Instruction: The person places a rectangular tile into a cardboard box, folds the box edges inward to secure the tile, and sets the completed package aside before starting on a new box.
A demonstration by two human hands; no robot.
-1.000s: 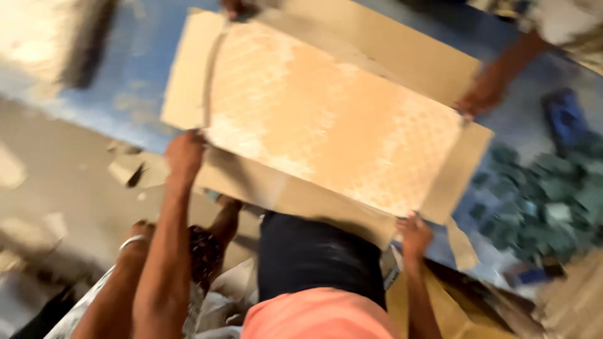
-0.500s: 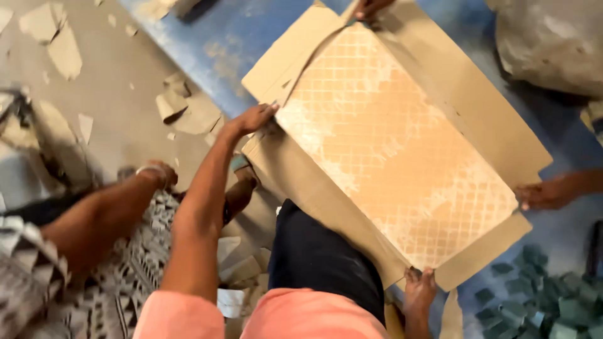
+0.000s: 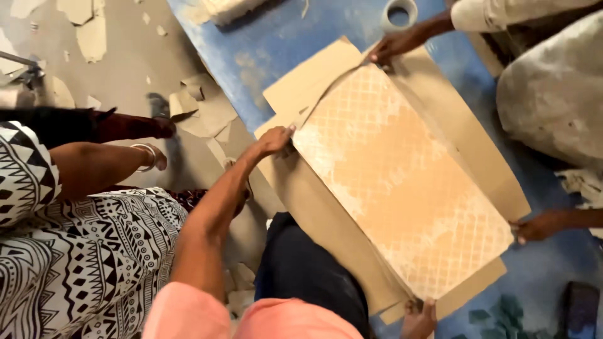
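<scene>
A large beige tile (image 3: 402, 182) with a pale lattice pattern lies on an opened brown cardboard box (image 3: 314, 207) on a blue floor. My left hand (image 3: 274, 139) grips the tile's near-left corner. At the tile's lower corner, my right hand (image 3: 419, 317) holds its edge together with the cardboard beneath. One co-worker's hand (image 3: 392, 47) holds the far corner. Another co-worker's hand (image 3: 537, 227) rests at the right corner.
A person in black-and-white patterned clothing (image 3: 75, 251) crouches at my left. Torn cardboard scraps (image 3: 201, 113) lie on the grey floor. A tape roll (image 3: 400, 11) sits at the top, a grey sack (image 3: 553, 94) at right, and greenish pieces (image 3: 502, 314) at bottom right.
The view has swung, so the tile now sits further right and lower in frame. My hands keep hold of the same tile corners, and the co-workers' hands stay at the far corners.
</scene>
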